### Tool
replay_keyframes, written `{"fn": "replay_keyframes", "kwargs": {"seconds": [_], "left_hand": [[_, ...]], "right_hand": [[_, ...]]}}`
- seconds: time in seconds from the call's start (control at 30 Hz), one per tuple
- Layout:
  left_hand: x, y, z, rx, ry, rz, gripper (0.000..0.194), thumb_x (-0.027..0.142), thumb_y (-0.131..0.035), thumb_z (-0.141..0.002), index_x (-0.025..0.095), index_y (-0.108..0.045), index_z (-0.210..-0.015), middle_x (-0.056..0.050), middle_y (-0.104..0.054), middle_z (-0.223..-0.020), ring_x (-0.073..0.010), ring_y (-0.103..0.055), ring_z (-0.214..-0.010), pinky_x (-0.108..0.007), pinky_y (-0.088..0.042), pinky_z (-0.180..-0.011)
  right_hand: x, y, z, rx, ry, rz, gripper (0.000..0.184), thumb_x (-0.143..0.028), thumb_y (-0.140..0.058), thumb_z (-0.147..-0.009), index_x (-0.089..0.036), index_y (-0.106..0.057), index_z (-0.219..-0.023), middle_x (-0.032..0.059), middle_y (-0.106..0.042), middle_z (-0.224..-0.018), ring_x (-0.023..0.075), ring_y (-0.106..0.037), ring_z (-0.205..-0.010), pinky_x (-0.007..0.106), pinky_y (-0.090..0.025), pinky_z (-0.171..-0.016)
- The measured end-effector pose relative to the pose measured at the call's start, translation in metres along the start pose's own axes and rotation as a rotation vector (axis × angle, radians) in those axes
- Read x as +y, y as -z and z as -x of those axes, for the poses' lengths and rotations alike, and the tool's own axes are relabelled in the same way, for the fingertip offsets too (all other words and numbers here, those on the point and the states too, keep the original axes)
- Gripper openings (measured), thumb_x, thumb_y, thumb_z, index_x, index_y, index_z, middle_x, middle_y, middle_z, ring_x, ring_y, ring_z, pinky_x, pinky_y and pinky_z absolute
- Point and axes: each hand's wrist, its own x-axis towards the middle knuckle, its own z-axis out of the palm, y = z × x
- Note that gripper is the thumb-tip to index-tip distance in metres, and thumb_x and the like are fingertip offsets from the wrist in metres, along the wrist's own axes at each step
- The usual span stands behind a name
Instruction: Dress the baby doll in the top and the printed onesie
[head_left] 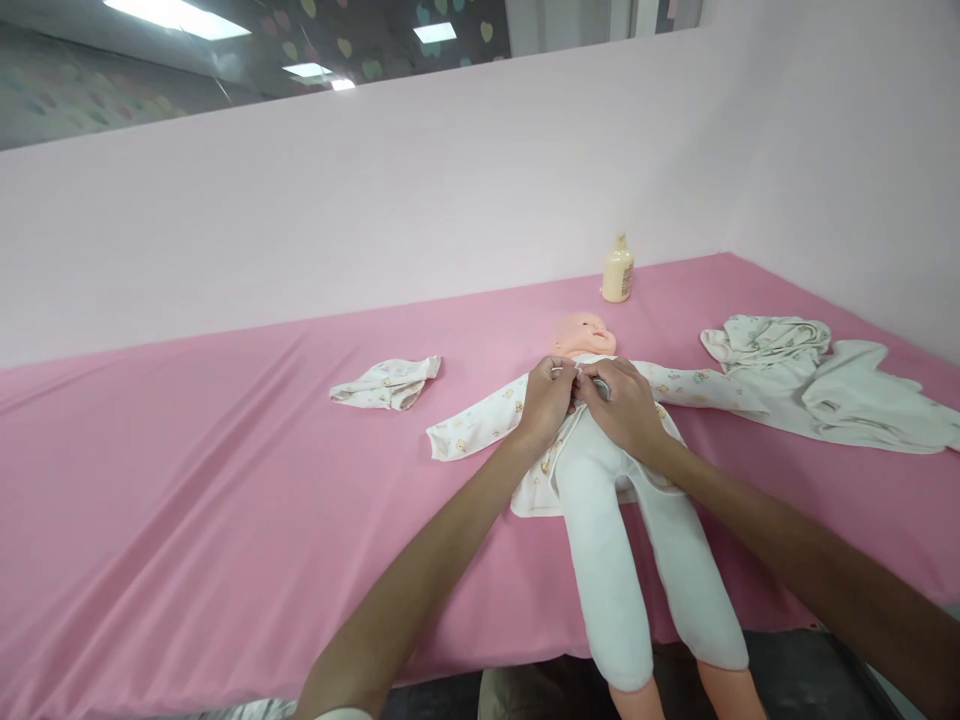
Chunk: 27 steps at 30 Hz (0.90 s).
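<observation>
A baby doll [585,334] lies on its back, its feet toward me and past the table's front edge. It wears white pants [600,500] and a white baby shirt [480,418] with a small print, the sleeves stretched out to both sides. At the upper chest, just below the doll's chin, my left hand [551,398] pinches the shirt's front edge. Close beside it, my right hand [624,400] is also closed on the shirt front, its fingertips nearly meeting the left ones. The fingers hide exactly what is between them. Lower down, the shirt hangs apart over the pants.
On the left lies a small folded printed cloth [386,384]. A cream pump bottle [618,272] stands behind the doll's head. White cloths [832,385] are heaped at the right, touching the shirt's sleeve. The pink sheet [225,500] has wrinkles; a pale wall [360,200] rises behind.
</observation>
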Motion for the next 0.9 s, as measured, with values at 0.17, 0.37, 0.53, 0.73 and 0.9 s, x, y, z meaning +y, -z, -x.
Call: {"fn": "replay_keyframes", "kwargs": {"seconds": [0.17, 0.37, 0.53, 0.73, 0.9], "left_hand": [[0.0004, 0.0001, 0.0001, -0.003, 0.000, -0.007, 0.010, 0.018, -0.053, -0.076, 0.017, -0.054, -0.086, 0.003, -0.055, -0.059, -0.0072, -0.047, -0.047, -0.016, -0.033, -0.042], [-0.0003, -0.0002, 0.0002, 0.004, -0.008, -0.001, 0.009, 0.018, -0.054, -0.077, 0.017, -0.054, -0.085, 0.003, -0.055, -0.060, -0.0072, -0.046, -0.047, -0.017, -0.033, -0.041], [-0.0013, 0.0001, 0.0009, -0.004, -0.029, 0.005, 0.007, 0.017, -0.052, -0.076, 0.017, -0.054, -0.083, 0.003, -0.054, -0.059, -0.0067, -0.046, -0.046, -0.017, -0.033, -0.042], [-0.0025, 0.0003, 0.0004, -0.004, -0.036, 0.007, 0.007, 0.017, -0.054, -0.076, 0.017, -0.055, -0.083, 0.004, -0.054, -0.058, -0.0064, -0.046, -0.047, -0.016, -0.033, -0.043], [-0.0022, 0.0000, 0.0010, 0.003, -0.031, 0.007, 0.008, 0.018, -0.055, -0.077, 0.017, -0.055, -0.085, 0.004, -0.054, -0.058, -0.0064, -0.045, -0.046, -0.016, -0.032, -0.042]], "right_hand": [[-0.0012, 0.0008, -0.0004, -0.006, -0.008, -0.006, 0.014, -0.020, -0.048, -0.086, -0.022, -0.058, -0.076, 0.0051, -0.069, -0.082, 0.0228, -0.059, -0.086, 0.036, -0.043, -0.079], [-0.0014, 0.0007, -0.0004, 0.005, 0.002, -0.013, 0.015, -0.020, -0.048, -0.086, -0.022, -0.057, -0.075, 0.0056, -0.069, -0.081, 0.0228, -0.059, -0.085, 0.036, -0.044, -0.078], [-0.0009, 0.0002, 0.0000, 0.002, -0.003, -0.006, 0.014, -0.020, -0.048, -0.085, -0.022, -0.057, -0.075, 0.0054, -0.069, -0.081, 0.0230, -0.059, -0.085, 0.036, -0.043, -0.078], [-0.0008, -0.0001, -0.0001, 0.007, 0.002, -0.007, 0.015, -0.021, -0.047, -0.085, -0.023, -0.057, -0.075, 0.0055, -0.068, -0.080, 0.0230, -0.059, -0.085, 0.037, -0.044, -0.079], [-0.0010, 0.0002, -0.0003, 0.004, -0.006, -0.004, 0.015, -0.021, -0.047, -0.086, -0.023, -0.057, -0.074, 0.0054, -0.068, -0.080, 0.0229, -0.059, -0.085, 0.036, -0.044, -0.079]]}}
